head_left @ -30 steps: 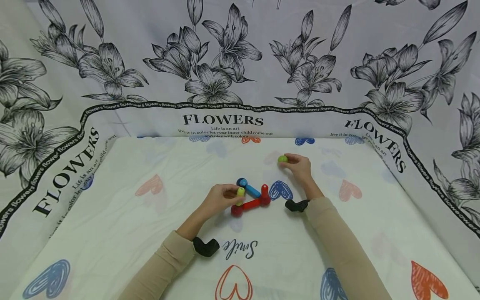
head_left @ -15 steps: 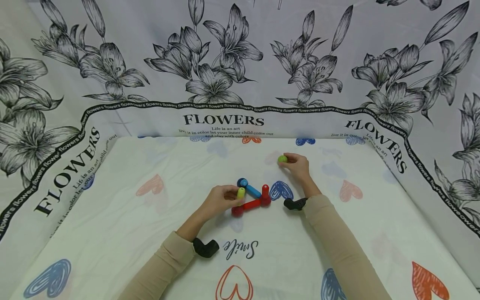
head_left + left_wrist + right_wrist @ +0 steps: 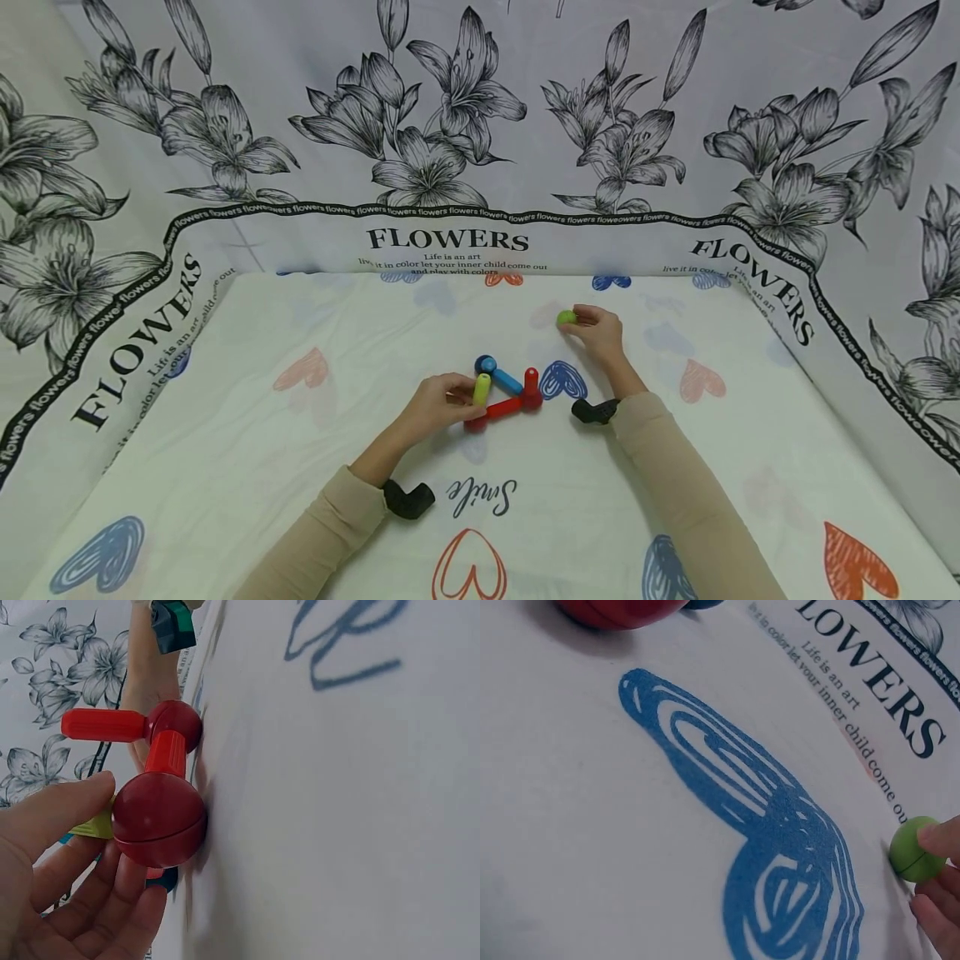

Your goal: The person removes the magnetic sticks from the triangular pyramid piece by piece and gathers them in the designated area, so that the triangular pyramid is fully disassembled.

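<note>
My left hand (image 3: 438, 406) pinches an upright yellow-green rod (image 3: 482, 389) between thumb and fingers. That rod stands at a dark red ball (image 3: 159, 820), the near corner of a small structure of balls and rods. From this ball a red rod (image 3: 503, 407) runs to a second red ball (image 3: 532, 400), which carries an upright red rod (image 3: 531, 379). A blue rod (image 3: 507, 382) joins the blue ball (image 3: 485, 365) at the back. Farther back to the right, my right hand (image 3: 597, 333) pinches a green ball (image 3: 917, 849) by thumb and fingertips, at the cloth.
A white cloth (image 3: 360, 333) with printed hearts and lettering covers the table. Behind it hangs a flower-printed curtain (image 3: 337, 175). A black wrist device sits on each wrist, the left one (image 3: 408, 498) and the right one (image 3: 594, 411).
My left hand has shifted slightly down along the yellow-green rod, so more of the rod shows. The right hand with the green ball stays almost in place.
</note>
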